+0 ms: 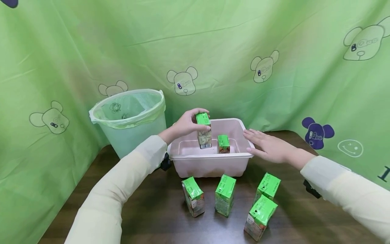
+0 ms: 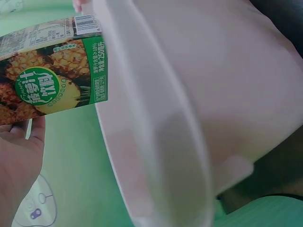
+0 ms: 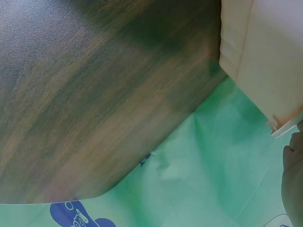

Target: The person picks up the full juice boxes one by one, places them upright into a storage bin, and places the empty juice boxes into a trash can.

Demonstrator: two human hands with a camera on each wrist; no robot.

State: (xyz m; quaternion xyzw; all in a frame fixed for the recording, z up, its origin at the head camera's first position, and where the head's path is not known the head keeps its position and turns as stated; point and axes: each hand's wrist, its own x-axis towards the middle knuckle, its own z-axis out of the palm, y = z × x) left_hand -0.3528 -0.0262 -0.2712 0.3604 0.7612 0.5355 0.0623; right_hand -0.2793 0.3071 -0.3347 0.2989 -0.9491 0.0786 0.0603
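Note:
In the head view my left hand (image 1: 189, 122) grips a juice carton (image 1: 204, 137) by its upper part, over the left half of a pale pink plastic bin (image 1: 210, 166). The left wrist view shows pineapples and a green band on this carton (image 2: 57, 71), with the fingers of the left hand (image 2: 19, 161) at its side. Inside the bin stands another green-topped carton (image 1: 223, 144). My right hand (image 1: 271, 145) lies with straight fingers at the bin's right rim, holding nothing. At the right wrist view's edge, part of that hand (image 3: 293, 175) appears beside the bin (image 3: 270, 56).
Several juice cartons stand on the dark wooden table (image 1: 152, 210) before the bin, among them a left one (image 1: 193, 198), a middle one (image 1: 225, 195) and a front right one (image 1: 260, 217). A lined trash can (image 1: 134, 135) is at the left, a green curtain (image 1: 213, 44) behind.

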